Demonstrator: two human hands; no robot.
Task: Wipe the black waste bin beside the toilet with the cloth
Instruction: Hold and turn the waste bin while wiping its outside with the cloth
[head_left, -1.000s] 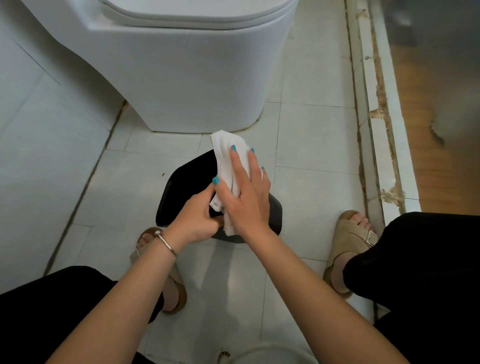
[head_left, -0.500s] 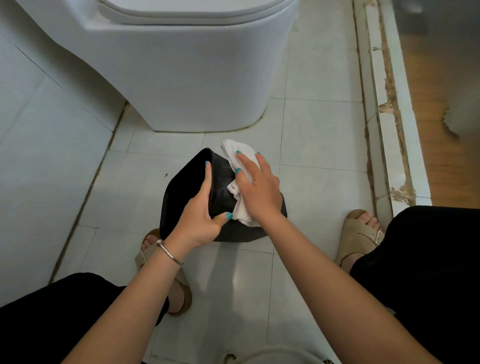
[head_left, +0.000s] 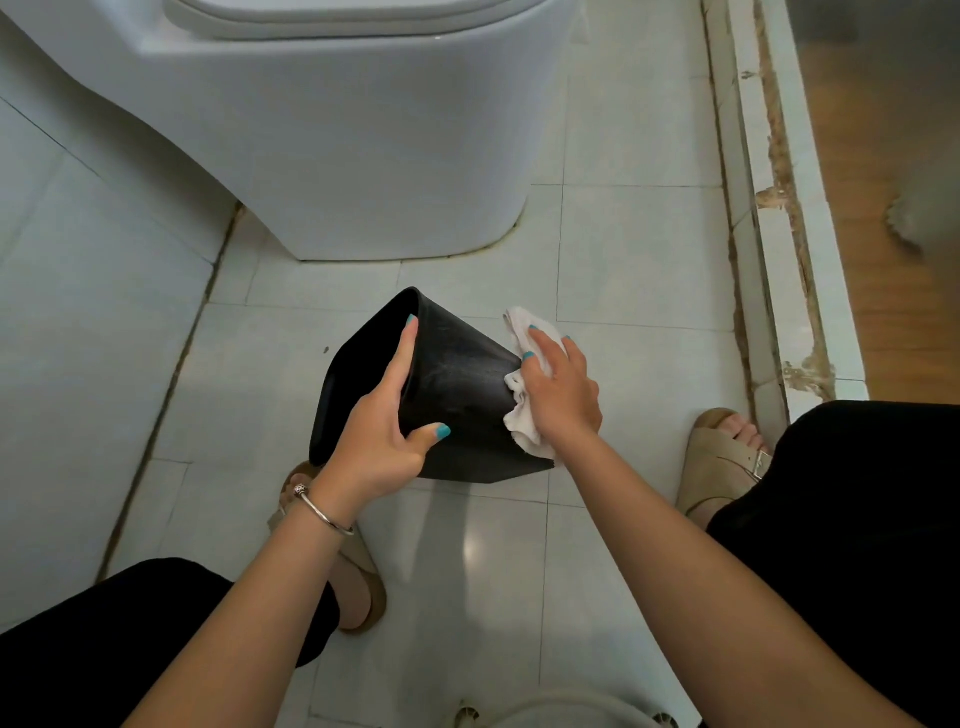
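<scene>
A person crouches over a pale tiled bathroom floor (head_left: 639, 249). The glossy black plastic waste bin (head_left: 457, 389) lies tipped on its side at the centre of the view, its open mouth turned toward nine o'clock and its base toward three o'clock, with the white ceramic toilet (head_left: 363, 145) at twelve o'clock from it. The left hand (head_left: 384, 436) grips the bin's rim, fingers reaching along the inside of the mouth and the thumb curled against the outer wall. The right hand (head_left: 561, 389) lies with fingers spread flat over a crumpled white cloth (head_left: 519, 415), pressing it onto the bin's wall near the base, at three o'clock from the left hand. A silver bangle (head_left: 322, 514) circles the left wrist. Tan sandals (head_left: 722, 467) show at four and seven o'clock from the bin.
</scene>
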